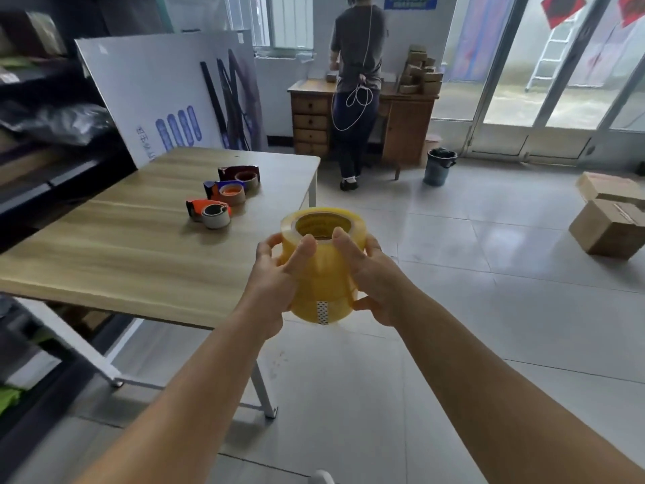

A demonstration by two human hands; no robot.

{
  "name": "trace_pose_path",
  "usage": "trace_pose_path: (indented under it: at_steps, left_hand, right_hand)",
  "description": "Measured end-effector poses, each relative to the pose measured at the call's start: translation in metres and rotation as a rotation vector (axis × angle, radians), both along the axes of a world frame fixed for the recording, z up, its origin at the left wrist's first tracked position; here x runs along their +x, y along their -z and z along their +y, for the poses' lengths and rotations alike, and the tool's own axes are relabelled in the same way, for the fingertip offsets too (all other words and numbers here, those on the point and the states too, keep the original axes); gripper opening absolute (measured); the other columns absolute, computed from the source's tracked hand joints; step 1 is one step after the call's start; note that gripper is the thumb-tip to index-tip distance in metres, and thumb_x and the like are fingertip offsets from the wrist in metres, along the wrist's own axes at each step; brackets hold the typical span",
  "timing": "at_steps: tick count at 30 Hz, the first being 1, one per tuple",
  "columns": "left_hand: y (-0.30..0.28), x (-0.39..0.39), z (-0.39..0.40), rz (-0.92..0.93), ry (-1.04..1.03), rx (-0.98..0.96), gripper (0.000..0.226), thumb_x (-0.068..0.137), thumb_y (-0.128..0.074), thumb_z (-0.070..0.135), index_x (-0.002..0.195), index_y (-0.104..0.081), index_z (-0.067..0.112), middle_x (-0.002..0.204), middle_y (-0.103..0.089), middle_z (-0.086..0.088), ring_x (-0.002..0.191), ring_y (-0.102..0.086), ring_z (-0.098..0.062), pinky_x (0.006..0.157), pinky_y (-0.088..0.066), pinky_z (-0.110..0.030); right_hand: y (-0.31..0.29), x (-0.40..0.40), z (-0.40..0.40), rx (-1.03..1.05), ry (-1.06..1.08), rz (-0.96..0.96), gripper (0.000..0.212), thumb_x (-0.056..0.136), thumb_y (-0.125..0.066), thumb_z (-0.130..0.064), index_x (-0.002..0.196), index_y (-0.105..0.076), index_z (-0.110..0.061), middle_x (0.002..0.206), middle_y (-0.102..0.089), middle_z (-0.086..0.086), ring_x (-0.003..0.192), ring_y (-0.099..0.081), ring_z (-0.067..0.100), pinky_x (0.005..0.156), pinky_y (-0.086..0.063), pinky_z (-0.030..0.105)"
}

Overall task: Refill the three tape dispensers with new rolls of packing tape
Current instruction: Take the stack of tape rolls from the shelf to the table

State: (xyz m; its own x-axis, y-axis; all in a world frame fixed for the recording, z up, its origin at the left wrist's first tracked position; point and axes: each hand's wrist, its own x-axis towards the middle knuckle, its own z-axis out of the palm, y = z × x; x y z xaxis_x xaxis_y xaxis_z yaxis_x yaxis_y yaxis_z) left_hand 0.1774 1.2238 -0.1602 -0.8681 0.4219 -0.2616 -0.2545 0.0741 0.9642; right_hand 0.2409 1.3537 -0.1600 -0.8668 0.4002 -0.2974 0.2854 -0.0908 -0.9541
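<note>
I hold a stack of yellow packing tape rolls (323, 270) in the air, just off the right edge of the wooden table (132, 249). My left hand (275, 281) grips its left side and my right hand (370, 277) grips its right side, thumbs near the top rim. Three tape dispensers stand in a row on the table, each with a nearly bare cardboard core: an orange one (209, 212) nearest, a blue one (226, 192) behind it, and a dark red one (241, 175) farthest.
A person (356, 85) stands with their back to me at a wooden desk (310, 117) across the room. A bin (440, 166) stands beside it. Cardboard boxes (609, 218) lie on the tiled floor at right. Dark shelving (42, 127) lines the left.
</note>
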Motion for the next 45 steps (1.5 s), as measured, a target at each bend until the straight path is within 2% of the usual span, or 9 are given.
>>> trace_pose_path:
  at_steps: [7,12,16,22,29,33,37,42,45]
  left_hand:
    - [0.012,-0.088,0.035,0.018,-0.113,-0.017,0.097,0.054,-0.061,0.07,0.139,-0.022,0.042,0.14,-0.045,0.0,0.115,-0.051,-0.03,0.091,-0.048,-0.057]
    - [0.008,-0.141,0.05,0.031,-0.184,0.021,0.094,0.057,-0.063,0.067,0.139,-0.024,0.04,0.135,-0.048,0.002,0.105,-0.056,-0.024,0.075,-0.054,-0.047]
    - [0.011,-0.174,0.053,0.056,-0.281,-0.005,0.093,0.059,-0.062,0.069,0.139,-0.024,0.041,0.136,-0.049,0.001,0.115,-0.053,-0.029,0.09,-0.049,-0.057]
    - [0.023,-0.215,0.055,0.07,-0.463,-0.029,0.087,0.06,-0.059,0.072,0.136,-0.026,0.044,0.132,-0.051,0.0,0.112,-0.054,-0.027,0.09,-0.049,-0.054]
    - [0.042,-0.263,0.072,0.018,-0.726,-0.008,0.093,0.047,-0.066,0.082,0.127,-0.032,0.051,0.128,-0.055,0.002,0.11,-0.057,-0.026,0.088,-0.051,-0.055]
    - [0.055,-0.282,0.079,-0.015,-0.895,0.029,0.077,0.057,-0.069,0.07,0.124,-0.038,0.048,0.123,-0.059,0.006,0.109,-0.059,-0.024,0.089,-0.05,-0.055]
    - [0.067,-0.293,0.075,-0.035,-1.033,0.061,0.063,0.064,-0.07,0.058,0.118,-0.04,0.048,0.12,-0.06,0.004,0.108,-0.059,-0.022,0.091,-0.049,-0.053]
    - [0.082,-0.309,0.058,-0.044,-1.151,0.088,0.07,0.064,-0.071,0.052,0.126,-0.041,0.04,0.12,-0.061,0.003,0.109,-0.06,-0.022,0.095,-0.047,-0.054]
    - [0.094,-0.323,0.041,-0.058,-1.193,0.089,0.073,0.063,-0.071,0.052,0.128,-0.04,0.04,0.121,-0.061,0.002,0.109,-0.059,-0.022,0.095,-0.048,-0.053]
  right_hand:
    - [0.008,-0.105,0.042,-0.022,-0.118,-0.027,0.079,0.078,-0.052,-0.068,0.144,-0.019,-0.04,0.138,-0.042,0.001,0.115,-0.048,0.031,0.088,-0.047,0.051]
    - [0.007,-0.175,0.06,-0.004,-0.186,-0.048,0.077,0.078,-0.052,-0.069,0.142,-0.022,-0.04,0.142,-0.041,0.001,0.122,-0.048,0.033,0.094,-0.045,0.055]
    - [0.01,-0.223,0.065,-0.02,-0.276,-0.06,0.078,0.076,-0.052,-0.07,0.142,-0.02,-0.042,0.141,-0.042,0.001,0.119,-0.048,0.031,0.09,-0.047,0.052]
    - [0.025,-0.293,0.068,-0.064,-0.447,-0.077,0.081,0.073,-0.057,-0.071,0.142,-0.021,-0.046,0.139,-0.045,0.001,0.12,-0.05,0.034,0.096,-0.046,0.057]
    - [0.036,-0.376,0.08,-0.094,-0.713,-0.118,0.072,0.077,-0.061,-0.064,0.138,-0.027,-0.046,0.133,-0.049,0.002,0.116,-0.052,0.032,0.096,-0.046,0.058]
    - [0.044,-0.411,0.081,-0.069,-0.822,-0.162,0.076,0.076,-0.062,-0.063,0.141,-0.026,-0.045,0.136,-0.047,0.002,0.12,-0.049,0.033,0.099,-0.043,0.056]
    - [0.053,-0.434,0.069,-0.094,-0.956,-0.143,0.043,0.081,-0.063,-0.055,0.117,-0.041,-0.048,0.119,-0.056,-0.003,0.105,-0.057,0.023,0.092,-0.049,0.049]
    - [0.07,-0.458,0.042,-0.113,-1.037,-0.124,0.037,0.082,-0.065,-0.048,0.116,-0.052,-0.042,0.111,-0.065,-0.006,0.101,-0.063,0.017,0.088,-0.053,0.045]
    - [0.081,-0.475,0.021,-0.128,-1.065,-0.143,0.025,0.082,-0.066,-0.047,0.104,-0.054,-0.047,0.104,-0.067,-0.011,0.095,-0.063,0.011,0.072,-0.052,0.034]
